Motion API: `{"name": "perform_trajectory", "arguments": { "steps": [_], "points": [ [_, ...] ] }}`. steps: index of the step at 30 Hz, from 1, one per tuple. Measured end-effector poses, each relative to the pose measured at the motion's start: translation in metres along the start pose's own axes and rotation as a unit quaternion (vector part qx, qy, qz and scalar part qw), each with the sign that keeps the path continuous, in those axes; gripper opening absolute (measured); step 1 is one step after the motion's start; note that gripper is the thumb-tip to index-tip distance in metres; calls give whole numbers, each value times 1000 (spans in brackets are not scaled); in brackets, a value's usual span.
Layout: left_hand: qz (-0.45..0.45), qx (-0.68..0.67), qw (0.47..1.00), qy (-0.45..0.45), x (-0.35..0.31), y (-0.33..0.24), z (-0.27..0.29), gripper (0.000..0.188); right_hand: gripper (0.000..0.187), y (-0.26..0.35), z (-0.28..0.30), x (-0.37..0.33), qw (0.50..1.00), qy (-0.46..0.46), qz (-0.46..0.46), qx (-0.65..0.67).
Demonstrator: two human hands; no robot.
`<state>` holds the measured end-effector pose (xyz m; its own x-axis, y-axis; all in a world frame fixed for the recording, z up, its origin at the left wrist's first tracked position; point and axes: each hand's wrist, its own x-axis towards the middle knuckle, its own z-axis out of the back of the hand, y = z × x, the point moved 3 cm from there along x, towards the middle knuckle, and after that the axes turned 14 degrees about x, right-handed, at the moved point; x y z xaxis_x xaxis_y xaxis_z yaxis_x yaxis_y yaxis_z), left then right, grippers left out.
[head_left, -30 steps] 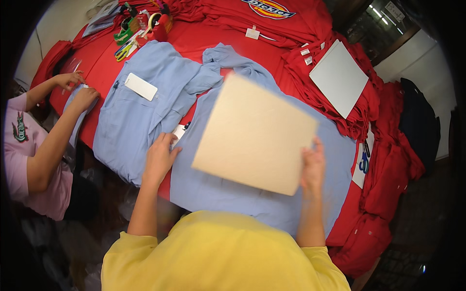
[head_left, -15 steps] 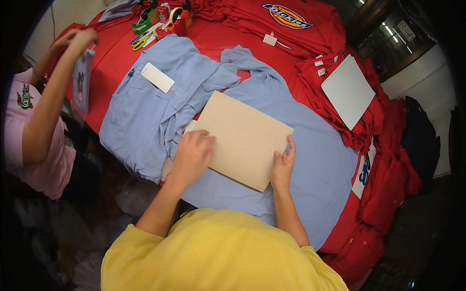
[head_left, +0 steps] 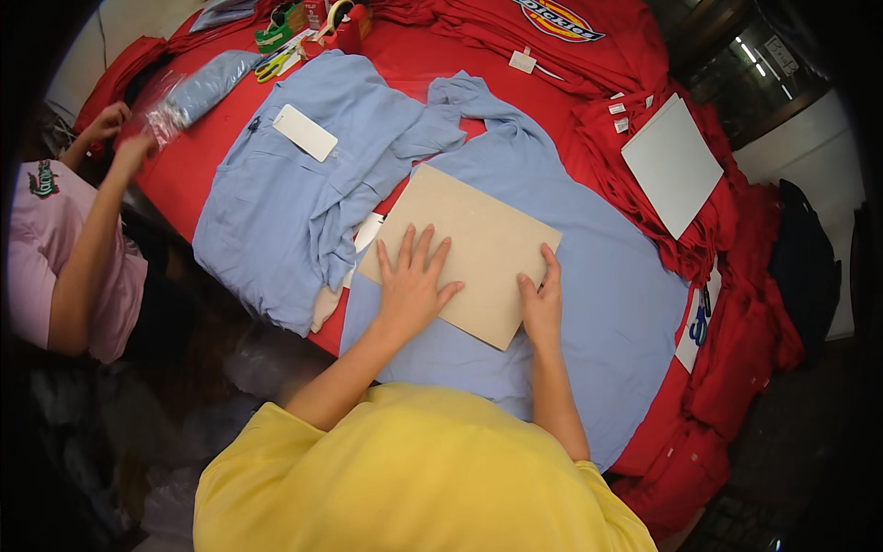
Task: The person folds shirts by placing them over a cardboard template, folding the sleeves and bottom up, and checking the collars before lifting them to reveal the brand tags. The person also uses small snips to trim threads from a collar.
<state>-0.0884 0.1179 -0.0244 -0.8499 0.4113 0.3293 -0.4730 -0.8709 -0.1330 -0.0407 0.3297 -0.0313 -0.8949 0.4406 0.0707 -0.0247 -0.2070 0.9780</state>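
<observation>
Beige rectangular cardboard sheet (head_left: 483, 225): centre, flat on light-blue fabric garment (head_left: 602, 285). Left hand (head_left: 411, 287): newly settled atop, fingers spread, grasping nothing, apparently steadying it. Right hand (head_left: 544, 308): at right edge, grip unclear.

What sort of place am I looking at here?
Probably a garment folding or packing workroom: a tan board lies on a spread light-blue garment, red garments are piled along the right, and a clear-plastic-wrapped bundle sits at left.
</observation>
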Motion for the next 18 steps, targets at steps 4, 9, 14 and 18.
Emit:
{"name": "perform_trajectory", "arguments": {
  "steps": [4,9,14,18],
  "points": [
    [1,8,1000,9,0,0,-3,68,65,20,7,-1,990,43,12,-131],
    [3,11,1000,20,2,-1,-2,68,66,20,9,2,968,61,5,-244],
    [14,6,999,43,8,-1,3,75,68,19,10,3,971,58,-6,-233],
    [18,-7,999,32,18,8,6,88,63,29,11,5,965,64,-17,-254]
  ]
}}
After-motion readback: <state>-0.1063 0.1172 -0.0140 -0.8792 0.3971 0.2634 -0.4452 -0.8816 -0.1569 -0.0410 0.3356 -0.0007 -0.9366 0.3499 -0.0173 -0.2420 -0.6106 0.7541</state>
